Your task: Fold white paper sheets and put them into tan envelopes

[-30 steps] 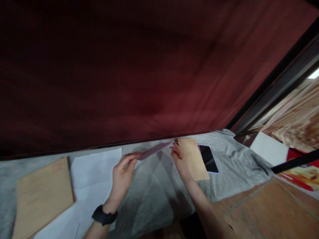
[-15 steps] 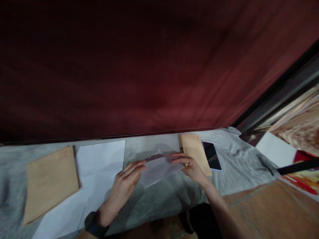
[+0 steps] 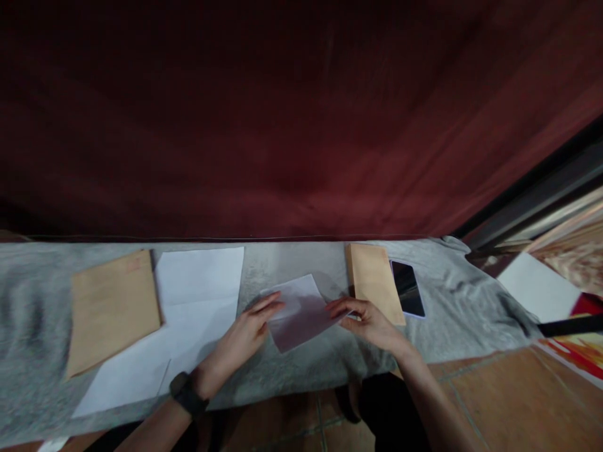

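A creased sheet of white paper [image 3: 301, 314] lies between my hands over the grey cloth, its near flap in shadow. My left hand [image 3: 252, 326], with a black watch on the wrist, grips the paper's left edge, fingers on top. On the opposite side, my right hand [image 3: 365, 320] pinches the right edge between thumb and fingers. Just beyond my right hand sits a stack of brown envelopes [image 3: 377, 279]. White sheets with fold lines [image 3: 198, 307] are spread to the left of my left hand.
A large brown envelope [image 3: 115, 304] partly overlaps the white sheets at the left. A dark-screened phone [image 3: 408, 289] rests right of the envelope stack. The grey cloth [image 3: 461, 307] covers the narrow surface, bounded by a dark red curtain [image 3: 282, 157] behind. Tiled floor [image 3: 509, 402] shows at lower right.
The paper has tipped lower, so its creased far part now shows beyond the shadowed near flap. Both hands keep hold of its edges. The whole view has shifted slightly.
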`<state>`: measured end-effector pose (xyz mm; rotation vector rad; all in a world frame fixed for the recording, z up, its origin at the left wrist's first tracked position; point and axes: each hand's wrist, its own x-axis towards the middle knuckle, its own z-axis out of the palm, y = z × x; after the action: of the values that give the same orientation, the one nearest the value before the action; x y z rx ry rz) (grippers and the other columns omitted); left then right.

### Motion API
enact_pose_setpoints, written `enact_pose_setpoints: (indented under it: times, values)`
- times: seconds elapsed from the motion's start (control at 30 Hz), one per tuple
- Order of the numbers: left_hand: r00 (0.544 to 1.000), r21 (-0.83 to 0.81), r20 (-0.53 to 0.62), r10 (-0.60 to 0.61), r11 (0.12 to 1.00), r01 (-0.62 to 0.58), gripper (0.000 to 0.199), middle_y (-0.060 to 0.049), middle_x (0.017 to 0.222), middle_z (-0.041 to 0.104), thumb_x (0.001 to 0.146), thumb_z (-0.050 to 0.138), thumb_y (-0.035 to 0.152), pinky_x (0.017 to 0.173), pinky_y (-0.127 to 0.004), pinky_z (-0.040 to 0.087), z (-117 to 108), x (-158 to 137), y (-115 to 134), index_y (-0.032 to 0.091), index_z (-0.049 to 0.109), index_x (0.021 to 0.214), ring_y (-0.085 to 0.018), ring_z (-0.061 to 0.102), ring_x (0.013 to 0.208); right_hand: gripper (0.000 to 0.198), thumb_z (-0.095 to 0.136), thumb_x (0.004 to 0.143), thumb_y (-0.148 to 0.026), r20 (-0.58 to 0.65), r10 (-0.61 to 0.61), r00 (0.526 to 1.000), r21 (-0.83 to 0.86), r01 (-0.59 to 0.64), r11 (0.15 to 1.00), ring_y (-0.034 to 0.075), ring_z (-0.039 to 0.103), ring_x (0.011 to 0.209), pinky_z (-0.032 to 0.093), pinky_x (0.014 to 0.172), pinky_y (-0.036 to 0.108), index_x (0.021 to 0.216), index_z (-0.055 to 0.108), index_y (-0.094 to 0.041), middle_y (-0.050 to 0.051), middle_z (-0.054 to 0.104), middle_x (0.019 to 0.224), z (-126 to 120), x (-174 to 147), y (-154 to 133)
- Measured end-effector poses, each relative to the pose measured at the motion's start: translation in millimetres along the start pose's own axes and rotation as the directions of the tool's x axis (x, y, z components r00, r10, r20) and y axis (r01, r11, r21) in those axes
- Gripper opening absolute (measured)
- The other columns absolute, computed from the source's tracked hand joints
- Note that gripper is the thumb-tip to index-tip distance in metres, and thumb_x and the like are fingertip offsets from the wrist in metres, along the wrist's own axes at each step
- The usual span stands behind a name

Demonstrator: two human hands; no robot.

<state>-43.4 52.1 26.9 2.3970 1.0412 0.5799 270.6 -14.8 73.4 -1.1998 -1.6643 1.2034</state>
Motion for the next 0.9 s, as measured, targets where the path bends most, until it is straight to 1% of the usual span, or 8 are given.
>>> enact_pose_setpoints:
  times: [0.07, 0.2, 0.37, 0.43, 0.5, 0.63, 0.73, 0.9]
  values:
    - [1.000, -0.022, -0.027, 0.013, 1.000, -0.013, 0.074, -0.005, 0.152, 0.054, 0.073, 0.036, -0.006, 0.118, -0.044, 0.042, -1.6, 7.4, -2.7, 0.022, 0.064, 0.135, -0.019, 0.050, 0.141, 0.022, 0.065, 0.095, -0.041, 0.004, -0.009, 1.000, 0.011, 0.009, 1.000, 0.023, 0.069, 0.112, 0.054, 0.099, 0.037, 0.099, 0.077, -0.023, 0.007, 0.076, 0.114, 2.3, 1.6, -1.5]
    - [0.996, -0.023, -0.061, 0.059, 0.998, -0.060, 0.081, -0.003, 0.161, 0.042, 0.072, 0.026, -0.010, 0.123, -0.043, 0.034, -11.6, 19.1, -9.5, 0.022, 0.061, 0.138, -0.014, 0.039, 0.148, 0.023, 0.064, 0.096, -0.042, 0.047, -0.027, 0.999, 0.008, 0.027, 1.000, 0.023, 0.069, 0.112, 0.053, 0.099, 0.038, 0.098, 0.076, -0.022, 0.007, 0.076, 0.113, 9.4, 4.5, -3.4]
    - [0.997, 0.017, 0.065, 0.030, 0.999, -0.031, 0.079, 0.003, 0.167, 0.030, 0.079, 0.032, -0.008, 0.125, -0.042, 0.029, -13.3, 21.2, -30.1, 0.029, 0.054, 0.144, -0.014, 0.030, 0.152, 0.017, 0.062, 0.097, -0.031, 0.111, -0.015, 0.994, -0.087, 0.025, 0.996, 0.021, 0.071, 0.108, 0.054, 0.096, 0.035, 0.101, 0.075, -0.022, 0.006, 0.076, 0.112, 23.0, 7.6, 9.7]
    - [0.994, 0.041, 0.109, -0.002, 0.999, -0.002, 0.075, 0.004, 0.168, 0.028, 0.083, 0.036, -0.004, 0.125, -0.042, 0.029, -10.1, 19.8, -37.8, 0.031, 0.051, 0.147, -0.015, 0.030, 0.152, 0.015, 0.062, 0.097, -0.026, 0.134, -0.022, 0.991, -0.159, 0.043, 0.986, 0.020, 0.072, 0.104, 0.055, 0.095, 0.034, 0.102, 0.075, -0.023, 0.005, 0.077, 0.111, 29.0, 8.5, 16.3]
    - [0.990, 0.064, 0.141, -0.022, 0.998, 0.013, 0.075, 0.003, 0.167, 0.029, 0.084, 0.036, -0.004, 0.125, -0.040, 0.029, -6.8, 18.4, -42.1, 0.032, 0.048, 0.149, -0.015, 0.031, 0.152, 0.017, 0.064, 0.094, -0.020, 0.163, -0.042, 0.986, -0.242, 0.081, 0.967, 0.020, 0.071, 0.110, 0.055, 0.097, 0.034, 0.107, 0.075, -0.024, 0.004, 0.075, 0.117, 34.6, 8.8, 21.2]
    - [0.990, 0.129, 0.134, -0.034, 0.992, 0.017, 0.081, 0.001, 0.168, 0.028, 0.082, 0.030, -0.007, 0.125, -0.036, 0.030, -1.8, 17.6, -40.5, 0.029, 0.044, 0.152, -0.013, 0.031, 0.152, 0.040, 0.073, 0.089, -0.017, 0.264, -0.114, 0.958, -0.425, 0.222, 0.877, 0.021, 0.056, 0.135, 0.043, 0.116, 0.041, 0.127, 0.070, -0.029, 0.005, 0.064, 0.141, 43.7, 8.4, 27.0]
    - [0.994, 0.208, 0.106, -0.038, 0.978, 0.015, 0.074, -0.002, 0.167, 0.030, 0.087, 0.029, -0.005, 0.126, -0.037, 0.028, 0.2, 20.6, -35.8, 0.026, 0.043, 0.152, -0.014, 0.027, 0.153, 0.035, 0.066, 0.096, -0.022, 0.289, -0.145, 0.946, -0.552, 0.288, 0.782, 0.020, 0.054, 0.137, 0.035, 0.122, 0.045, 0.131, 0.068, -0.030, 0.005, 0.063, 0.143, 46.6, 8.1, 29.0]
    - [0.992, 0.258, 0.026, -0.126, 0.959, 0.115, 0.061, -0.008, 0.167, 0.030, 0.093, 0.031, 0.003, 0.125, -0.041, 0.030, -4.8, 27.3, -37.5, 0.018, 0.046, 0.150, -0.019, 0.027, 0.154, 0.039, 0.057, 0.101, -0.020, 0.252, -0.152, 0.956, -0.678, 0.287, 0.677, 0.019, 0.055, 0.136, 0.037, 0.121, 0.041, 0.138, 0.063, -0.027, 0.006, 0.060, 0.146, 44.5, 5.7, 25.5]
